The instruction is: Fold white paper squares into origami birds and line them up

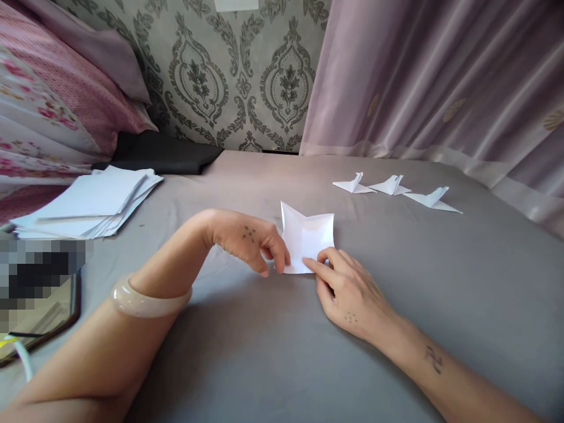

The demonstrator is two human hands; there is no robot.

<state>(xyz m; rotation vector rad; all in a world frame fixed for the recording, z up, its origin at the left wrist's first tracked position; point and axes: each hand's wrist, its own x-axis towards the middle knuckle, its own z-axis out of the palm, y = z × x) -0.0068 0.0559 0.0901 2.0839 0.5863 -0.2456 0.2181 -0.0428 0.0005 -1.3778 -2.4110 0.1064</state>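
Observation:
A creased piece of white paper (311, 235) lies on the grey cloth in front of me, with two corners pointing up and away. My left hand (247, 241) comes in from the left with its wrist bent, and its curled fingertips press on the paper's near left part. The left thumb points down just beside those fingers. My right hand (343, 282) is at the paper's near right corner. Its index finger lies along the near edge, while the other fingers bend around the right side. Both hands cover part of the paper.
Three folded paper birds, a left one (353, 183), a middle one (393, 185) and a right one (434, 200), stand at the back right. At left are a stack of white paper (92, 197), a black folded item (163, 154) and a dark-rimmed tray (76, 299). Curtains (396, 76) hang behind.

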